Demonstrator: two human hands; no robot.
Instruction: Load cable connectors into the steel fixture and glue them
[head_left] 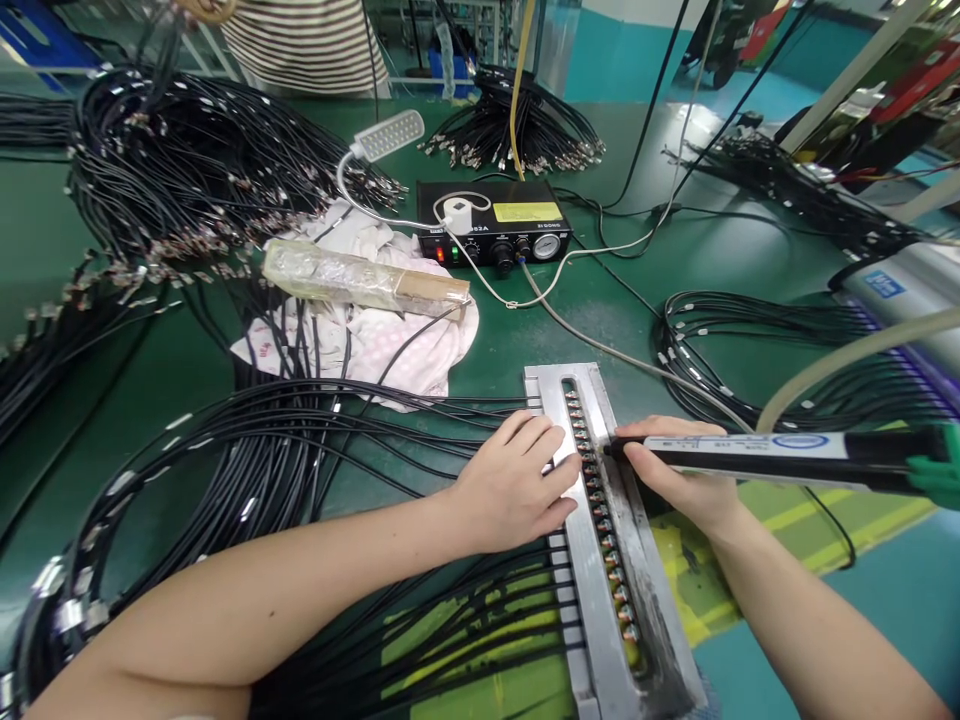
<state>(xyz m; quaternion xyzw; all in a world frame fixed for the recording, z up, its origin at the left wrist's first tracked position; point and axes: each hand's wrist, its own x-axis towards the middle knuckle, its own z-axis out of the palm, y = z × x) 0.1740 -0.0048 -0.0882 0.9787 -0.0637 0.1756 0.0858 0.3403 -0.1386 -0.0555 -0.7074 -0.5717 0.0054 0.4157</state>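
A long metal fixture (pixel 592 590) lies on the table with a row of small cable connectors (pixel 600 510) in its slot. Black cables (pixel 420 425) run into its left side. My left hand (pixel 517 480) rests on the fixture's left rail, fingers spread and lying flat. Between the fingers of my right hand (pixel 686 485) is a black dispensing syringe (pixel 750 450) with a white label and green end. Its tip points left, over the fixture's right rail beside the connectors; contact cannot be made out.
A black dispenser box (pixel 491 225) with a gauge stands behind, its hose (pixel 622 345) running right. A wrapped bar (pixel 360 278) lies on a pink cloth (pixel 397 355). Cable bundles (pixel 202 150) crowd the left. A machine with purple light (pixel 900 290) stands right. A striped-shirted person (pixel 307 40) is opposite.
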